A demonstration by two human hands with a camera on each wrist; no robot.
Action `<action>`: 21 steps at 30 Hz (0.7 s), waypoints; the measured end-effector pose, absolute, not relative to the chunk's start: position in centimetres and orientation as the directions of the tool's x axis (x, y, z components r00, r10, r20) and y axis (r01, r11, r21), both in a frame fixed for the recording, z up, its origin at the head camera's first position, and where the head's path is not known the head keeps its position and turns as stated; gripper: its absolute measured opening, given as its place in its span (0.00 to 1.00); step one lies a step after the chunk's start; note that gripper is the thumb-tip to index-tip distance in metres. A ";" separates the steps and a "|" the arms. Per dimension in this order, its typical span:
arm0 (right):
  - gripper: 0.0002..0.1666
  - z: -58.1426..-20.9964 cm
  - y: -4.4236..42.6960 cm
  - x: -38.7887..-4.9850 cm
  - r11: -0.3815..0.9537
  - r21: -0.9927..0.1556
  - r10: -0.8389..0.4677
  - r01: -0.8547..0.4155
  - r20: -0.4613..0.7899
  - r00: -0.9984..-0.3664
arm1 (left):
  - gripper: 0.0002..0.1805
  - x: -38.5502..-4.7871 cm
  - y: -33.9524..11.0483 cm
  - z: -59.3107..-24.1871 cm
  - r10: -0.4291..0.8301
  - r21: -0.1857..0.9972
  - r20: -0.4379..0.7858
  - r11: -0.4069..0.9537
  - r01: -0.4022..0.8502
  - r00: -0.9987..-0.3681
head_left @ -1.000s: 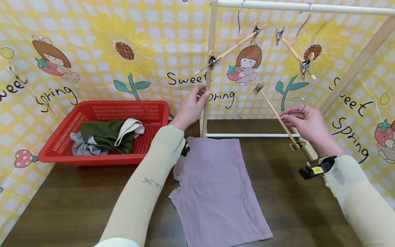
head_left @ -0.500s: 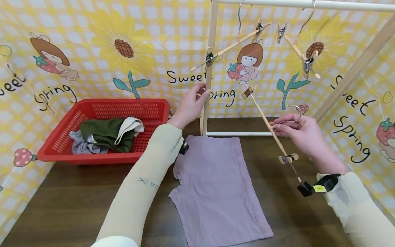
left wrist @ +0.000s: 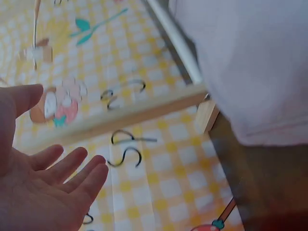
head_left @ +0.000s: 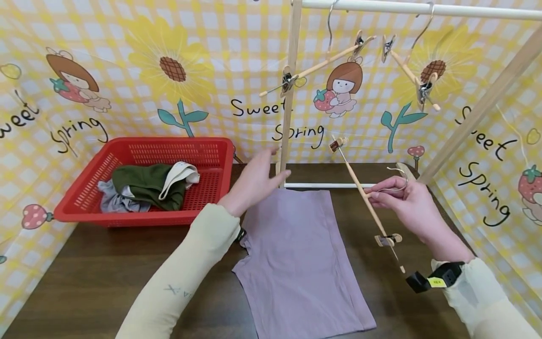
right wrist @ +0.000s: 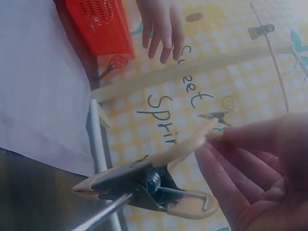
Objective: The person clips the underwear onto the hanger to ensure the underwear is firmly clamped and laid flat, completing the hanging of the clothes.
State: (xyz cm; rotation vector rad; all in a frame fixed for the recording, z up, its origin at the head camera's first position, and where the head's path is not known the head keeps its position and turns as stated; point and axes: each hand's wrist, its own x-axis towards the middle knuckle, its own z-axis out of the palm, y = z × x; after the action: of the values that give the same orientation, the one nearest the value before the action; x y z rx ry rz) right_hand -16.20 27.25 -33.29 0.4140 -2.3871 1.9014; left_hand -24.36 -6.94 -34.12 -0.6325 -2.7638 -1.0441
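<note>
A wooden clip hanger (head_left: 357,181) with a metal hook and a clip near each end is pinched at its middle by my right hand (head_left: 406,200). The right wrist view shows one clip (right wrist: 154,187) large and close. My left hand (head_left: 256,181) is beside the rack's left post (head_left: 285,136), fingers spread and holding nothing; the left wrist view shows its open palm (left wrist: 48,187). Light purple shorts (head_left: 300,263) lie flat and folded in half on the brown table (head_left: 203,292), waist end toward the rack. The held hanger is above the table, right of the shorts.
Two more clip hangers, a left one (head_left: 326,61) and a right one (head_left: 404,68), hang from the rack's white top rail (head_left: 381,7). At the left stands a red basket (head_left: 144,217) holding a green garment (head_left: 144,181) and grey and cream cloth. A patterned sheet hangs behind.
My left hand has come away from the rack's post and lowered, its fingers straightening. My right hand has brought the hanger lower and slightly left, toward the shorts.
</note>
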 end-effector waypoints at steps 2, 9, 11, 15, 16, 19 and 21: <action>0.11 -33.6 27.2 -16.1 0.201 -0.949 -0.172 -0.241 0.208 -0.963 | 0.40 -23.4 -6.8 -34.9 0.384 0.581 0.246 0.677 0.453 -0.890; 0.11 -35.0 26.8 -15.5 0.157 -0.960 -0.199 -0.230 0.198 -0.960 | 0.40 -20.6 -6.8 -37.7 0.582 0.452 0.142 0.681 0.576 -0.801; 0.11 -35.5 26.7 -15.5 0.140 -0.964 -0.207 -0.227 0.196 -0.958 | 0.43 -20.0 -6.8 -38.5 0.632 0.423 0.093 0.674 0.605 -0.769; 0.11 -36.5 26.5 -15.3 0.133 -0.968 -0.219 -0.213 0.181 -0.959 | 0.49 -19.0 -6.9 -39.9 0.675 0.399 -0.004 0.678 0.617 -0.738; 0.11 -36.8 26.5 -15.2 0.140 -0.968 -0.220 -0.210 0.177 -0.959 | 0.51 -18.8 -7.0 -40.2 0.675 0.393 -0.031 0.686 0.612 -0.737; 0.10 -37.6 26.4 -15.0 0.152 -0.968 -0.219 -0.200 0.164 -0.962 | 0.55 -18.2 -7.2 -41.0 0.663 0.369 -0.105 0.718 0.590 -0.741; 0.11 -38.2 26.3 -14.8 0.140 -0.972 -0.220 -0.189 0.156 -0.963 | 0.57 -17.9 -7.3 -41.4 0.657 0.354 -0.134 0.731 0.583 -0.742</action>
State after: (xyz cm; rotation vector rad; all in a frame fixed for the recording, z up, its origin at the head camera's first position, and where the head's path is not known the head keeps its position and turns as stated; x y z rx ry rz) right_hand -14.83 26.34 -38.21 0.4290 -2.3895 2.0315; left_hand -17.91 -7.31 -41.43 -1.1510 -3.1541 -0.5001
